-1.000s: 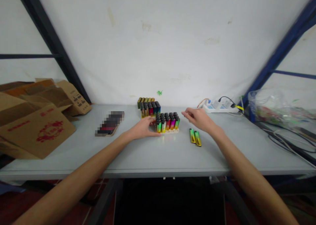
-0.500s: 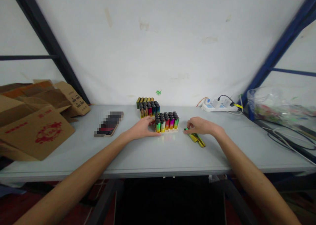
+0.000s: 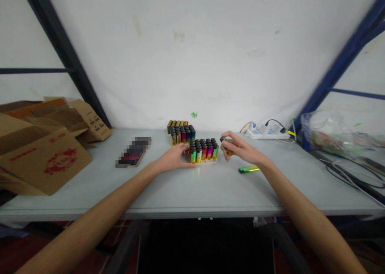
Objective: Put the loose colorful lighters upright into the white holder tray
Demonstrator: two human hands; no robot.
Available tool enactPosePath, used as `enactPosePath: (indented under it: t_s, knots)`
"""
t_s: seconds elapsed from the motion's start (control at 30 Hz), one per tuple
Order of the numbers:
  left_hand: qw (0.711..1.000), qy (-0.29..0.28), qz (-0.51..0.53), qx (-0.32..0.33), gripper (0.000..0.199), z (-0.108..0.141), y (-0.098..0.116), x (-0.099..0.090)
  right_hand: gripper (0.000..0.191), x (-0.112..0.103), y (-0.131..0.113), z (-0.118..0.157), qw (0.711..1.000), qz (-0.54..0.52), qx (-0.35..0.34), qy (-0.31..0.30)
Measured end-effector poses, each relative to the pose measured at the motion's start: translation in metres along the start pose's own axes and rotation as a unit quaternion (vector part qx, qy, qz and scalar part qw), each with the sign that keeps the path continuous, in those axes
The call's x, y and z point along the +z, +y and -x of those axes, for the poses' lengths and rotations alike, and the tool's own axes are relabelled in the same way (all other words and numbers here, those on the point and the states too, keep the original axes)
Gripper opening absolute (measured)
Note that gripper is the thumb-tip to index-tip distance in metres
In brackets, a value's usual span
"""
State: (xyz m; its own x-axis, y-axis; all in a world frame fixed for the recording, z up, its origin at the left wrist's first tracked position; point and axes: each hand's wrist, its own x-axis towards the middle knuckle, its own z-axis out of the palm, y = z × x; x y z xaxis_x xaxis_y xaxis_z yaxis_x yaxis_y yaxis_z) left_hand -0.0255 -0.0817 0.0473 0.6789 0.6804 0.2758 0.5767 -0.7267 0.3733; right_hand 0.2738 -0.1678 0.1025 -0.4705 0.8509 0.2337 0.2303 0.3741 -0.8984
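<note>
Upright lighters with black tops and shiny multicoloured bodies stand in rows in a pale tray at mid-table. My left hand grips the tray's left end, thumb along the front and fingers behind. Just right of the tray, my right hand is closed on a single lighter, lifted off the table with its dark top tilted up; the fingers hide part of its body. A green-gold lighter lies flat on the table below my right wrist.
Behind the tray stand more lighter groups near the wall. A phone, blurred out, and cardboard boxes are at left. At right sit a power strip, cables and clear plastic bags.
My right hand has picked up one of the two lighters on the table and brought it up toward the tray. The other has turned and lies alone. My left hand has stayed put.
</note>
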Motion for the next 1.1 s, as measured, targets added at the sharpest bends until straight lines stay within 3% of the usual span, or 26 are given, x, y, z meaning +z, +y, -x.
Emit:
enactPosePath:
  t_s: [0.13,0.33,0.5,0.77,1.0,1.1]
  knots:
    - [1.000,0.000,0.005,0.005,0.068,0.000,0.000,0.000,0.041,0.014,0.002,-0.005,0.999,-0.014,-0.008,0.049]
    - [1.000,0.006,0.020,0.018,0.066,0.001,-0.001,0.000,0.054,0.034,0.013,-0.014,0.976,0.142,-0.011,0.163]
    - [1.000,0.008,0.021,0.020,0.065,0.001,-0.001,0.001,0.043,0.044,0.020,-0.019,0.959,0.174,0.014,0.223]
    - [1.000,0.000,0.001,0.022,0.067,0.000,-0.001,0.001,0.041,0.046,0.022,-0.020,0.959,0.179,0.012,0.218]
    - [1.000,0.002,0.014,0.025,0.066,0.000,-0.001,0.001,0.038,0.044,0.014,-0.015,0.970,0.170,-0.036,0.168]
    - [1.000,0.000,0.005,0.018,0.068,0.000,0.000,0.001,0.038,0.042,0.010,-0.013,0.964,0.213,-0.088,0.132]
